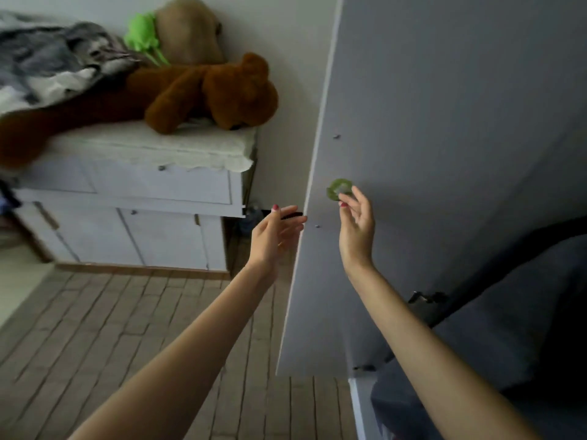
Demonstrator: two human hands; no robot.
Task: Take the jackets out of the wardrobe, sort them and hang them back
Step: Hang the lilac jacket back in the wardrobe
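Note:
The grey wardrobe door (413,138) stands open with its inner face toward me. My left hand (273,236) reaches to the door's free edge with fingers straight, next to a dark handle (294,215) on the outer side. On the inner side, my right hand (357,230) is raised with loosely spread fingers, and its fingertips touch a round green disc (336,186) stuck on the door. Dark blue-grey jackets (508,328) hang inside the wardrobe at the lower right, partly hidden by my right arm.
A white chest of drawers (143,192) stands against the wall to the left, carrying a brown teddy bear (206,90), a beige and green plush toy (178,33) and a grey blanket (47,58). Wooden floor (127,328) lies in front of it.

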